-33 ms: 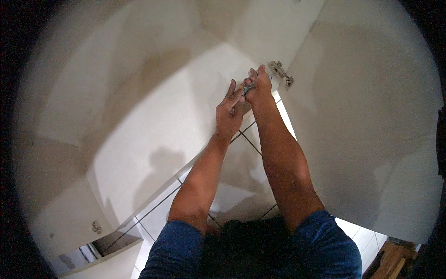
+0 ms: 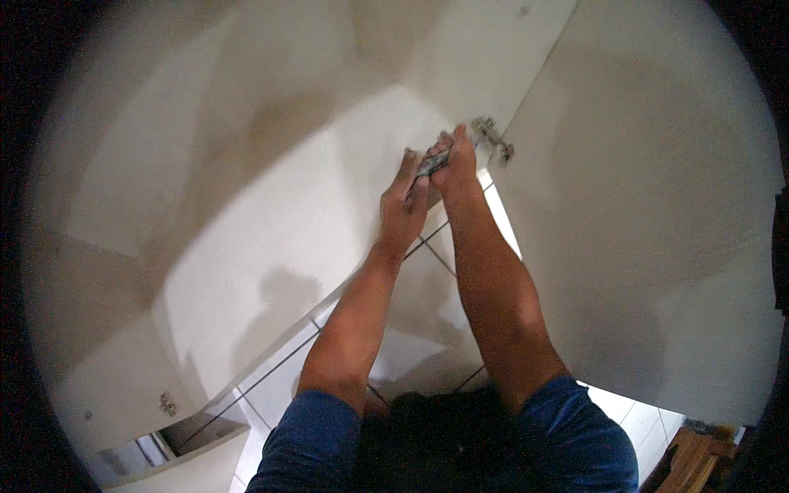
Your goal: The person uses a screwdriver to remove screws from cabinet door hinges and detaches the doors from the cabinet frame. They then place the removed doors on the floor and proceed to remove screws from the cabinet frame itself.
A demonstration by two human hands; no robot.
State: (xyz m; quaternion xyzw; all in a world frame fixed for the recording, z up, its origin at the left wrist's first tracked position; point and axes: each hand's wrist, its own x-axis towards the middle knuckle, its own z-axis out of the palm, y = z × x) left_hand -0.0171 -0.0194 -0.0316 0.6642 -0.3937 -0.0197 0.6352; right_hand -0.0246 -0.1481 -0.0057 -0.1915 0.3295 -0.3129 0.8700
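- In the head view, the right hand (image 2: 457,161) is wrapped around a slim grey tool (image 2: 431,163), its fingers curled in and its thumb side toward the metal hinge (image 2: 486,129).
- The left hand (image 2: 401,201) is at the rear end of the grey tool, fingers stretched forward and thumb raised apart; whether it pinches the tool or only steadies it, I cannot tell.
- The grey tool lies aslant between the two hands, its front end pointing toward the metal hinge; that end is blurred, so it may be a screwdriver, and contact with the hinge cannot be made out.
- The metal hinge is near the corner where the pale cabinet wall (image 2: 481,57) meets the broad pale panel (image 2: 633,189) on the right.
- Beneath the hands spreads a brightly lit white board (image 2: 345,189), with a soft shadow (image 2: 288,296) on it left of the forearms.
- Between the forearms shows a floor of pale tiles (image 2: 419,283) with dark joints.
- At lower left, a small metal fitting (image 2: 168,403) sits on another pale panel (image 2: 123,378).
- Dark blue sleeves (image 2: 579,431) cover both upper arms.
- At lower right, beyond the right sleeve, is a brown wooden piece (image 2: 693,464).
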